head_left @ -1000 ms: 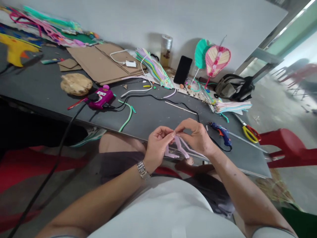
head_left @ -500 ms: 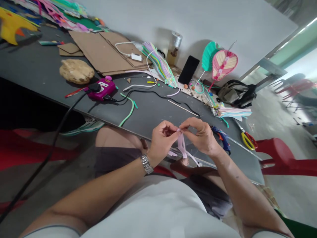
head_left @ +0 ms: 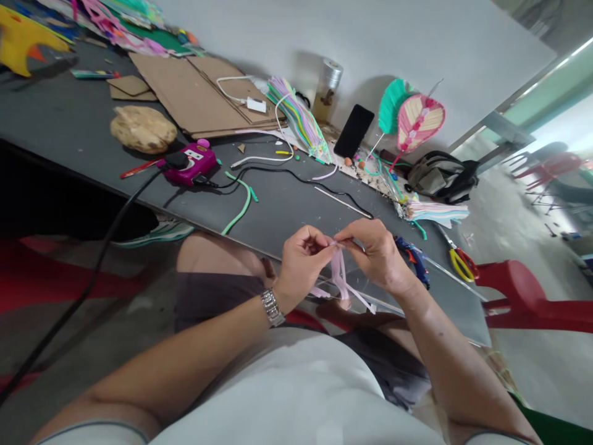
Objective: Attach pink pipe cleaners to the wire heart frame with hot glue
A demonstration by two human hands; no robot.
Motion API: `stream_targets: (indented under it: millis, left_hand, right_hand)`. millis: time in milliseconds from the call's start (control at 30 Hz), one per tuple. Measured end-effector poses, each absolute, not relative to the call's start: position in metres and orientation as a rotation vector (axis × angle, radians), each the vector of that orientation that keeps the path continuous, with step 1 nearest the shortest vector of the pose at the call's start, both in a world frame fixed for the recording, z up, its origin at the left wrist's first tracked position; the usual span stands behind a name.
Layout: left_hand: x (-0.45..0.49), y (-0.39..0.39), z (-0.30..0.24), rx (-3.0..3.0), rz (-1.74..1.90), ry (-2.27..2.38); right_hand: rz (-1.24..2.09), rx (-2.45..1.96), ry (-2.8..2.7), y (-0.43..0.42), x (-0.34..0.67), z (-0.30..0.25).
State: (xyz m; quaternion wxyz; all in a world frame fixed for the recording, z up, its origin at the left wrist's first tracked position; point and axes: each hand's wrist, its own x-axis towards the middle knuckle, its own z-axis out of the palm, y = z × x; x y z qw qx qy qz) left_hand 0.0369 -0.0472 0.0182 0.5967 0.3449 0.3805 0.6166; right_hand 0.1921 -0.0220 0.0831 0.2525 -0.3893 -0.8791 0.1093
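Both hands meet over the near edge of the grey table (head_left: 287, 204), pinching light purple pipe cleaners (head_left: 340, 278) between thumb and fingertips. My left hand (head_left: 303, 262), with a metal watch (head_left: 272, 307) at its wrist, is closed on the upper end. From the right, my right hand (head_left: 373, 253) grips the same spot. The purple strands dangle below the fingers, bent and spread apart at their lower ends. What exactly lies between the fingertips is too small to make out. A blue glue gun (head_left: 414, 262) lies just right of my right hand.
Scissors (head_left: 461, 259) lie near the table's right end. A purple power socket box (head_left: 192, 164) with a black cable, a stone-like lump (head_left: 142, 128), cardboard (head_left: 208, 99), a phone (head_left: 353, 131), pipe cleaner bundles (head_left: 299, 117) and two leaf-shaped fans (head_left: 420, 123) sit farther back. A red chair (head_left: 514, 290) stands right.
Both hands keep their pinch in nearly the same place. The dangling purple strands have shifted slightly, their lower ends hanging a little lower and to the right.
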Motion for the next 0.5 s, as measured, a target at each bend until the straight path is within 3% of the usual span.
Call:
stream_targets:
  millis: [500]
  left_hand:
    - [0.0357,-0.0471,0.0182,0.843,1.423,0.924]
  right_hand:
    - [0.499,-1.22,-2.418,-0.0208,0.1887,0.0921]
